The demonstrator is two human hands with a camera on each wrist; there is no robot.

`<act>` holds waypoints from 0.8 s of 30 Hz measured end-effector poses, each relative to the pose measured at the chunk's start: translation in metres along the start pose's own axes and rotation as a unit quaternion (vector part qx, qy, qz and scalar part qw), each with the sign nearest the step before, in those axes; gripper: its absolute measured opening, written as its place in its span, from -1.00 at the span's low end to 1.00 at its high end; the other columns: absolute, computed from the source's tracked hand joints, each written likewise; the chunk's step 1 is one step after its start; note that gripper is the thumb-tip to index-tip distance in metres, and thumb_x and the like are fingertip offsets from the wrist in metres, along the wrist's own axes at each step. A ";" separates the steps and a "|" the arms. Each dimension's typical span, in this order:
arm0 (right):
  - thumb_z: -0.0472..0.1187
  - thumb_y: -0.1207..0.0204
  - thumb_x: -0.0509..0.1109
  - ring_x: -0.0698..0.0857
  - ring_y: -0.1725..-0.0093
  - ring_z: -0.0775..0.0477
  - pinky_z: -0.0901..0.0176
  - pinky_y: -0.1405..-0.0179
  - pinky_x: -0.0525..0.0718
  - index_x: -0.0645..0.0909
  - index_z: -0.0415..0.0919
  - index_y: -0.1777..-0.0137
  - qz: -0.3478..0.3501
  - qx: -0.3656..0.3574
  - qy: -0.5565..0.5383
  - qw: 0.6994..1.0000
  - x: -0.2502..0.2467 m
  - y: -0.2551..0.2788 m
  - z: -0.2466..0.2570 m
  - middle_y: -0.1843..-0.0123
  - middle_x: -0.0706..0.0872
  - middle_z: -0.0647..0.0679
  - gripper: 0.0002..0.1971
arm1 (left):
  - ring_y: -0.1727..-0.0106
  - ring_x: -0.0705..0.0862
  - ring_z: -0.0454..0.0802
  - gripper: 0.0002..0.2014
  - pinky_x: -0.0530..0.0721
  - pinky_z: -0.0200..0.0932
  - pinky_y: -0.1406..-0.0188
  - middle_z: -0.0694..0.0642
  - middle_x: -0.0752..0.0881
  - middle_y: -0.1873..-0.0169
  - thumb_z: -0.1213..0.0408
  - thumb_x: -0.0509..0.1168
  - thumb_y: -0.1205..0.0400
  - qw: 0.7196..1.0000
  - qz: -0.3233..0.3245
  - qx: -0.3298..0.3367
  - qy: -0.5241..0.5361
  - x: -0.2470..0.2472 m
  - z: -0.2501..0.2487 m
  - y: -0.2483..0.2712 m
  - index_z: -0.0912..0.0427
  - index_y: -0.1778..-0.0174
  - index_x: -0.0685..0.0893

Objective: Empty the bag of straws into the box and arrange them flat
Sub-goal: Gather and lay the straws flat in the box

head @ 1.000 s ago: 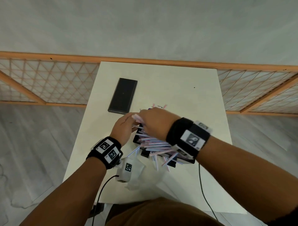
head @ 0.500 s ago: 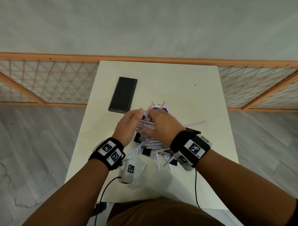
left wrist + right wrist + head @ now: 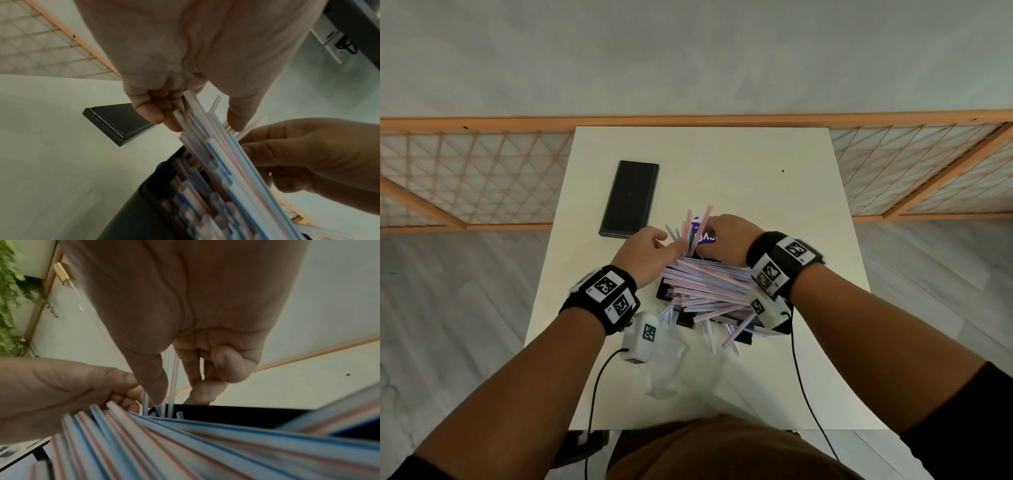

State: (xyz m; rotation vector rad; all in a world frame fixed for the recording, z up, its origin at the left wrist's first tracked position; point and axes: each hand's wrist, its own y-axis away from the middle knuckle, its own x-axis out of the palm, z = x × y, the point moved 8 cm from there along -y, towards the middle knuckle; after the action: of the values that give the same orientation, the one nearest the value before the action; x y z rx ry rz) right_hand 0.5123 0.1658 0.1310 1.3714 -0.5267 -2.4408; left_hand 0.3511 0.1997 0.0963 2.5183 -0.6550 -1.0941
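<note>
A black box (image 3: 663, 292) sits mid-table, heaped with pink- and blue-striped white straws (image 3: 709, 286) lying crosswise; some stick out over its near edge. My left hand (image 3: 671, 245) is at the box's far left corner, and in the left wrist view its fingers (image 3: 160, 113) and thumb curl round a bundle of straws (image 3: 207, 138). At the far end my right hand (image 3: 707, 233) pinches a few upright straws (image 3: 172, 378) between thumb and fingers (image 3: 200, 394). The clear bag (image 3: 667, 371) lies crumpled near the table's front edge.
The black box lid (image 3: 630, 198) lies flat on the white table (image 3: 756, 192), far left of the box. A purple label (image 3: 707, 238) shows at the box's far end. A wooden lattice railing (image 3: 465, 178) runs behind the table. Cables hang from both wrists.
My right hand has swung from over the heap to the box's far end, its wrist going right. Several straws now stand upright between the hands; a straw poking out right is gone.
</note>
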 end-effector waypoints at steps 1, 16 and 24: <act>-0.04 -0.62 0.40 0.63 0.14 -0.12 0.07 0.11 0.55 0.68 -0.22 0.01 0.020 -0.003 0.017 1.000 0.005 -0.007 0.002 0.10 0.70 -0.09 -0.77 | -0.10 0.71 -0.02 -0.40 0.58 -0.08 -0.04 -0.03 0.73 -0.07 -0.26 0.44 -0.59 1.000 0.003 0.014 -0.004 0.000 -0.004 0.000 0.13 -0.36 0.64; -0.39 -0.59 0.27 0.63 0.22 -0.09 0.15 0.21 0.55 0.76 -0.26 0.14 -0.013 -0.073 -0.039 0.996 0.000 -0.025 0.019 0.23 0.73 -0.09 -0.78 | 0.15 0.78 -0.06 -0.84 0.69 -0.07 0.07 -0.02 0.82 0.20 0.12 0.58 -0.56 0.992 -0.024 0.117 -0.031 0.000 -0.029 -0.013 0.07 0.01 0.84; 0.17 -0.57 0.43 0.69 -0.09 -0.14 0.01 -0.08 0.68 0.64 -0.06 -0.19 -0.004 -0.001 0.097 0.995 0.000 -0.030 -0.008 -0.07 0.68 0.01 -0.64 | 0.20 0.77 0.06 -0.78 0.73 0.13 0.04 0.11 0.82 0.25 0.10 0.45 -0.68 0.984 -0.073 0.145 -0.071 -0.027 -0.057 0.004 0.17 0.12 0.86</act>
State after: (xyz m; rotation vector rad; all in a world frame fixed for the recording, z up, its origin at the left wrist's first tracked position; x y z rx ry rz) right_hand 0.5174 0.1915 0.1137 1.5907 -0.4725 -2.2810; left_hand 0.3768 0.2159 0.1520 2.7923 -0.7230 -1.3242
